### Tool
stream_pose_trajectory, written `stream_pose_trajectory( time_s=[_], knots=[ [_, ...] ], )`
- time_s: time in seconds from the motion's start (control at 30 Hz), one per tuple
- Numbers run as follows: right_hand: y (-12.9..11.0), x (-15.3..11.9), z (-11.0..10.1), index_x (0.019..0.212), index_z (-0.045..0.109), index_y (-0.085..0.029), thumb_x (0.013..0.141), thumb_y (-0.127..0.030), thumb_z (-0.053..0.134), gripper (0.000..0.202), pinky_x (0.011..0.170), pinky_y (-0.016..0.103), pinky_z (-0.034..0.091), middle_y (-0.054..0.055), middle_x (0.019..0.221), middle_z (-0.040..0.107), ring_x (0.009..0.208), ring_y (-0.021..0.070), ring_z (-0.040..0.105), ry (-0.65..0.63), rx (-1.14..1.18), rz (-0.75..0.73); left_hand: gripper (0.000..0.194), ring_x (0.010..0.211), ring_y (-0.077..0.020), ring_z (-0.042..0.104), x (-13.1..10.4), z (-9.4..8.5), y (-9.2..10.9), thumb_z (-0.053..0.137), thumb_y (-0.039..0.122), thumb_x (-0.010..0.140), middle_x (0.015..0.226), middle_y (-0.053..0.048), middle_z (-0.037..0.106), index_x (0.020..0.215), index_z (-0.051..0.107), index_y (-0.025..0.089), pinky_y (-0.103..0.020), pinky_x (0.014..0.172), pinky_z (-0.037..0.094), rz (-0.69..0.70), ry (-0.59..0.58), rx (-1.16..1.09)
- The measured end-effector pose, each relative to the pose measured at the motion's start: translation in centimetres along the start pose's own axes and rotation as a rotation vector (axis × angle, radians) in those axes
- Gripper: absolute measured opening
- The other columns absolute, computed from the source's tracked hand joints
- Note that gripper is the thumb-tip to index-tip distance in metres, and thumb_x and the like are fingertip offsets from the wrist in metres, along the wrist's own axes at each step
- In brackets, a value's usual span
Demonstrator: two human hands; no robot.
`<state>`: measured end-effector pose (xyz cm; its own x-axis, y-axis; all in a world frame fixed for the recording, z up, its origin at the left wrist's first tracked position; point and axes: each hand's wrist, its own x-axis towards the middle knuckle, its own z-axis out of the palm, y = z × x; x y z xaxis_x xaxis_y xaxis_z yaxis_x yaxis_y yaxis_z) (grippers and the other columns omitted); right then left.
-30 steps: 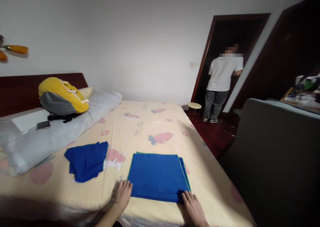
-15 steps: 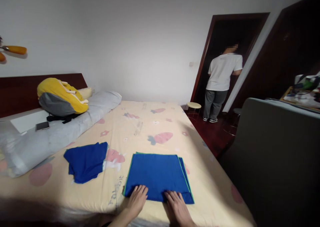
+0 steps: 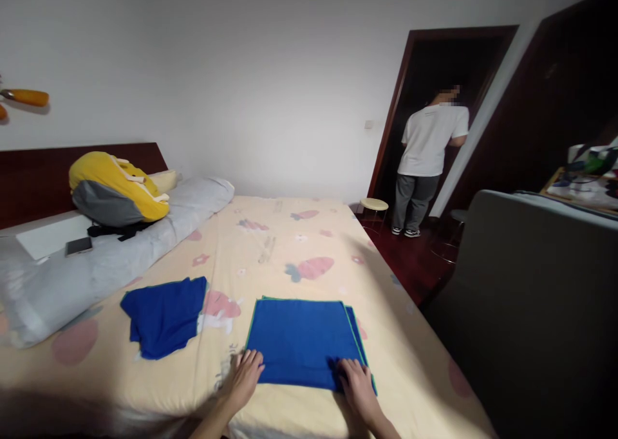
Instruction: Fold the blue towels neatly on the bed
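Observation:
A blue cloth (image 3: pixel 304 336) with green edging lies folded on the bed in front of me, its layers slightly out of line at the right. My left hand (image 3: pixel 248 371) is at its near left corner, fingers bent over the edge. At the near right corner, my right hand (image 3: pixel 356 380) has its fingers curled on the cloth, with the thumb by the near edge. A shallow crease runs along the near side between the hands. To the left lies a second blue cloth (image 3: pixel 167 317), rumpled and apart from both hands.
The bed (image 3: pixel 270 233) has a cream sheet with pink prints. A yellow and grey backpack (image 3: pixel 116 188) and a dark phone (image 3: pixel 78 246) rest on grey bedding at left. A person (image 3: pixel 432 143) in a white shirt stands by the doorway, near a stool (image 3: pixel 374 204). A dark panel (image 3: pixel 526 310) rises at right.
My hands have moved apart along the near edge of the folded cloth, the left one leftward and the right one rightward, to its corners. Their fingers are more bent now.

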<state>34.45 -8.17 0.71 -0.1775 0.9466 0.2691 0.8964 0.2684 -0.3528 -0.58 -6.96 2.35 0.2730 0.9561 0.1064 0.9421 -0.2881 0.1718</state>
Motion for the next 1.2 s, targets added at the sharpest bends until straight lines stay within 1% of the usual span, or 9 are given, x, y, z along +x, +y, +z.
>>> stream_pose_trajectory(
  time_s=[0.17,0.33,0.43,0.57,0.67,0.8,0.93,1.07,1.2],
  knots=[
    [2.0,-1.6,0.1,0.107,0.057,-0.027,0.09,-0.021,0.045,0.022,0.085,0.037,0.037,0.003,0.101,0.063,0.091,0.02,0.055,0.135,-0.15,-0.119,0.036,0.111,-0.0214,0.053,-0.8,1.7,-1.1,0.031,0.02,0.094,0.119,-0.006,0.062,0.118,0.057,0.026,-0.042,0.097,0.037,-0.03,0.07,0.066],
    [5.7,-3.5,-1.7,0.091,0.058,-0.024,0.09,-0.029,0.049,0.01,0.078,0.037,0.037,0.003,0.087,0.06,0.08,0.0205,0.053,0.23,-0.301,-0.105,0.035,0.114,-0.0194,0.053,-2.0,0.5,-3.4,0.034,0.018,0.092,0.122,-0.004,0.062,0.117,0.058,0.027,-0.039,0.096,0.039,-0.036,0.112,0.041],
    [6.0,-3.7,-2.1,0.096,0.06,-0.023,0.088,-0.021,0.047,0.015,0.08,0.038,0.039,0.005,0.092,0.063,0.083,0.0222,0.055,0.251,-0.35,-0.084,0.04,0.119,-0.02,0.052,-1.8,0.0,-3.4,0.036,0.012,0.088,0.124,-0.005,0.062,0.119,0.057,0.025,-0.039,0.099,0.04,-0.06,0.153,0.057],
    [2.4,-2.8,0.0,0.108,0.061,-0.023,0.081,-0.008,0.043,0.036,0.088,0.039,0.042,0.008,0.106,0.067,0.096,0.0234,0.059,0.193,-0.312,-0.119,0.05,0.119,-0.0199,0.055,-0.7,0.9,0.5,0.033,0.002,0.083,0.127,-0.004,0.063,0.119,0.059,0.026,-0.041,0.103,0.04,0.014,0.141,0.075],
    [-1.9,-1.9,2.9,0.124,0.057,-0.025,0.085,-0.014,0.045,0.042,0.096,0.037,0.042,0.006,0.125,0.065,0.112,0.0224,0.059,0.076,-0.189,-0.289,0.052,0.125,-0.0181,0.053,-0.3,2.3,5.3,0.034,0.005,0.084,0.132,-0.002,0.062,0.125,0.056,0.028,-0.038,0.108,0.04,0.293,0.042,-0.007],
    [-5.1,-1.7,4.9,0.15,0.024,-0.025,0.094,-0.034,0.042,0.059,0.102,0.035,0.043,0.007,0.146,0.046,0.129,0.0215,0.049,0.02,-0.08,-0.378,0.066,0.141,-0.0177,0.035,-1.1,3.4,8.1,0.04,0.021,0.089,0.156,-0.005,0.035,0.151,0.016,0.021,-0.035,0.114,0.036,0.46,-0.019,-0.081],
    [-2.1,-2.6,2.6,0.15,0.013,-0.031,0.095,-0.044,0.041,0.063,0.107,0.037,0.04,0.004,0.151,0.037,0.135,0.0222,0.043,-0.032,-0.118,-0.39,0.073,0.144,-0.0177,0.029,-2.2,2.3,3.9,0.041,0.034,0.092,0.159,0.001,0.024,0.15,-0.004,0.029,-0.039,0.116,0.033,0.428,-0.057,-0.021],
    [3.1,-3.8,-0.7,0.149,0.015,-0.034,0.095,-0.045,0.04,0.06,0.106,0.037,0.041,0.002,0.151,0.038,0.134,0.0224,0.044,-0.066,-0.185,-0.309,0.066,0.143,-0.0144,0.031,-2.8,0.8,-2.1,0.035,0.031,0.094,0.158,0.004,0.027,0.149,-0.001,0.034,-0.038,0.114,0.032,0.352,-0.016,0.103],
    [5.6,-4.3,-1.8,0.149,0.016,-0.034,0.097,-0.04,0.037,0.057,0.104,0.037,0.04,0.003,0.149,0.041,0.132,0.0214,0.047,-0.043,-0.26,-0.316,0.066,0.141,-0.0153,0.035,-2.9,0.6,-4.9,0.039,0.028,0.092,0.157,0.003,0.031,0.149,0.006,0.035,-0.039,0.111,0.032,0.365,0.047,0.223]
  ],
)
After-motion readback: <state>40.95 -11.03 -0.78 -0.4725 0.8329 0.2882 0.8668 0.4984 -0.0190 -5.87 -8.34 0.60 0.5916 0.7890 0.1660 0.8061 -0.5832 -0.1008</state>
